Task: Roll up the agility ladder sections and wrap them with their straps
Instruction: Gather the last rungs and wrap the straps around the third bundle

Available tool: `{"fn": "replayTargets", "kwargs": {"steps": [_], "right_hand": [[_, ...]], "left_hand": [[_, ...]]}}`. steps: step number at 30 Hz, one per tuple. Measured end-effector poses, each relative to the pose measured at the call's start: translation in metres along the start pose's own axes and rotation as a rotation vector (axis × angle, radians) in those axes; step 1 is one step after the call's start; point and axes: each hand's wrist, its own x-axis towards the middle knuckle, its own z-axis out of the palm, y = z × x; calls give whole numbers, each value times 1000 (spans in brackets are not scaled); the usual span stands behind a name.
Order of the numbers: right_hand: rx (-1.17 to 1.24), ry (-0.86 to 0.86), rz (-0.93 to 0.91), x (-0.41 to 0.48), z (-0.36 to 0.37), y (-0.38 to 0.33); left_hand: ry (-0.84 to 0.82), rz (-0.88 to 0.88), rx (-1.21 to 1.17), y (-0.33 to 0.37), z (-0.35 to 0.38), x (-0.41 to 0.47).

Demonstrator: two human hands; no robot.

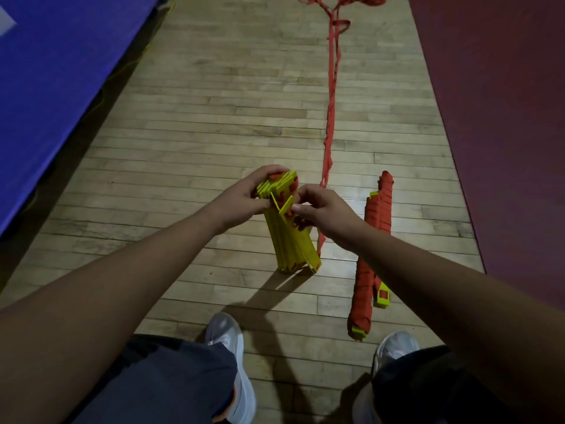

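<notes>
Rungs of yellow plastic, gathered into one stack (293, 240), stand on end on the wooden floor (198, 117), the foot of the stack resting on the boards below both hands. The left hand (247, 194) grips the top of the stack from its own side, fingers curled over the far edge and thumb on the near one. The right hand (321, 209) is just beside it and pinches the top end of a single rung (286, 206) that leans out of the pack, thumb and forefinger closed on it. A red strap (331, 117) shows between the rungs, hangs down under the right wrist and runs along the floor far beyond the hands to a tangled heap (336, 0) at the top edge. To the outside of the right hand lie what look like two wrapped bundles, the right forearm crossing over them: the farther bundle (380, 206) and the nearer bundle (362, 295) are each bound round and round in red strap, with yellow rung ends poking out of the wrapping. A blue mat (46, 71) edges the floor well beyond the left hand, a maroon mat (504, 117) beyond the right. Two pale shoes (232, 362) stand below the forearms.
</notes>
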Motion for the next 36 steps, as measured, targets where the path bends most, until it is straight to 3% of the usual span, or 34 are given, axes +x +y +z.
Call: {"fn": "replayTargets", "kwargs": {"steps": [7, 21, 24, 27, 36], "right_hand": [[44, 102, -3, 2, 7, 0], [69, 0, 41, -8, 9, -6], [-176, 18, 18, -12, 14, -12], [-530, 101, -136, -12, 18, -7], [-715, 245, -326, -13, 3, -8]], "left_hand": [[-26, -65, -140, 1, 1, -1], [-76, 52, 74, 8, -3, 0], [-28, 63, 126, 6, -5, 1], [-15, 77, 156, 5, -4, 2], [37, 78, 270, 2, -8, 0]]}}
